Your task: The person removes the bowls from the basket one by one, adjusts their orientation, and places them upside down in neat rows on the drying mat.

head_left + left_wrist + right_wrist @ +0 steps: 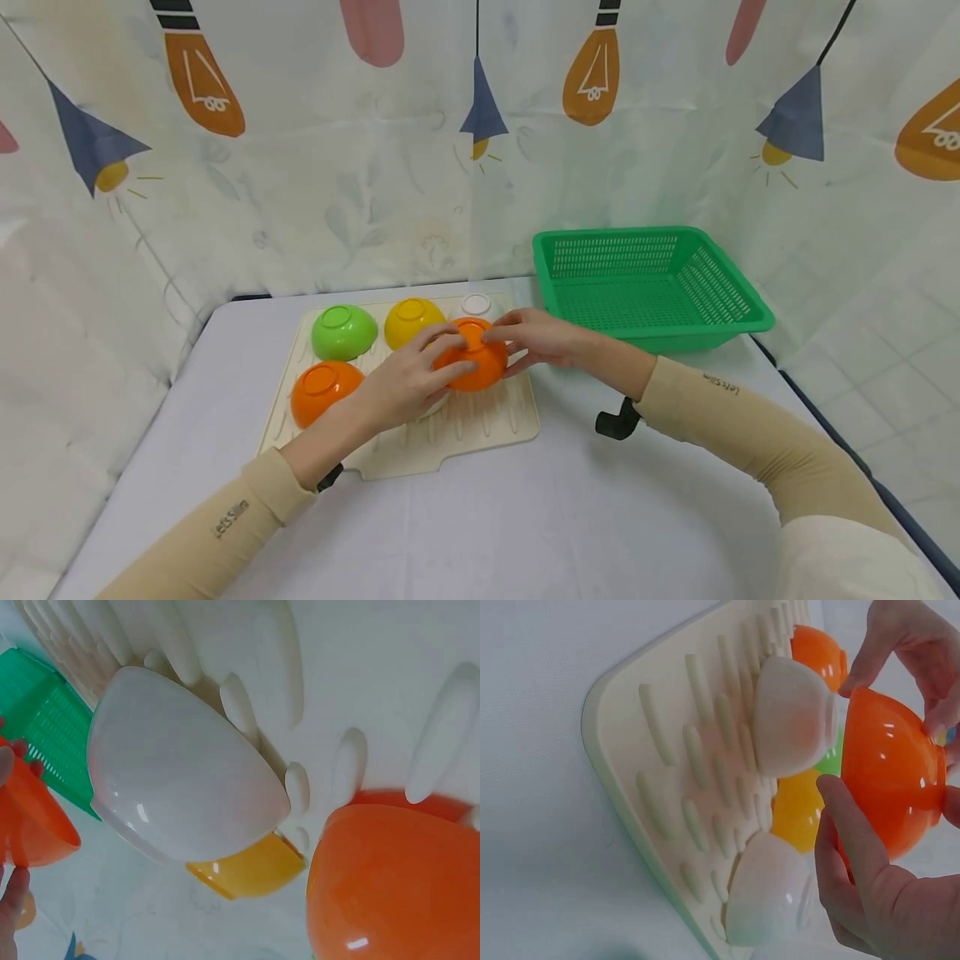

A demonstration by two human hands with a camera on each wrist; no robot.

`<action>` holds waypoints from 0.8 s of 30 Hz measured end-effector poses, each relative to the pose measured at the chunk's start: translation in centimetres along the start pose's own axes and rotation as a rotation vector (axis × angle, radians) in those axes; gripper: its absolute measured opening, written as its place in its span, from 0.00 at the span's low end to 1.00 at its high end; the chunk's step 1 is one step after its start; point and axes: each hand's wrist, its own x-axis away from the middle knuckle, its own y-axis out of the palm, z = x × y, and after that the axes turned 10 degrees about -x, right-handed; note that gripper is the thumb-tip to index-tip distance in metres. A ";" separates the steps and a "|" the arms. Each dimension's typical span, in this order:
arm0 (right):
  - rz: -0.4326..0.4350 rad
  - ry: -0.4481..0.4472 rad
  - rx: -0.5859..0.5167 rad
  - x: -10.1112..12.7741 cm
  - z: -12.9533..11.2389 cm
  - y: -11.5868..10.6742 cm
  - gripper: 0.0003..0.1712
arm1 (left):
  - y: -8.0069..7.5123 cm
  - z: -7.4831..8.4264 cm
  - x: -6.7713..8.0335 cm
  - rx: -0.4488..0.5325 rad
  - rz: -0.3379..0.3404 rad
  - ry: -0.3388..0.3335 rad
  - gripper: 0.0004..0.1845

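- Left hand (408, 379) and right hand (536, 337) both grip one orange bowl (471, 356), fingers curled round its dome and rim; it is held upside down, lifted just above the mat (480, 421).
- Held bowl: smooth, glossy plastic, round, with a raised foot ring on top. In the right wrist view the thumb runs along its side and the fingertips (855, 679) of the other hand pinch its far edge.
- Mat: cream, soft-looking, rectangular with rounded corners and raised finger-like ridges in rows.
- Other bowls rest inverted on the mat: a green bowl (343, 331) at back left, a yellow bowl (408, 321) beside it, a white bowl (477, 305) at back right, a second orange bowl (321, 390) at front left. All glossy, same domed shape.
- The wrist views show another white bowl (180, 772) under the held one, lying on the ridges.
- Basket (738, 321): green, rectangular, perforated lattice walls and floor, flat rim; sits on the surface (525, 517) to the right of the mat, just apart from it.
- Surface: pale cloth, matte.
- Backdrop: white curtain (315, 183) printed with bulbs and lamps.
- Sleeves: tan, stretchy, tight-fitting.
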 end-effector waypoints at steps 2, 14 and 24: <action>0.015 0.002 0.004 0.0 0.0 0.0 0.32 | 0.1 0.1 0.0 0.044 -0.005 -0.032 0.26; 0.039 -0.005 0.043 0.1 0.6 0.2 0.31 | 0.5 0.9 -0.2 0.320 -0.139 -0.489 0.35; 0.062 -0.099 0.130 0.2 1.7 0.3 0.28 | 0.6 1.0 -0.2 0.317 -0.234 -0.555 0.39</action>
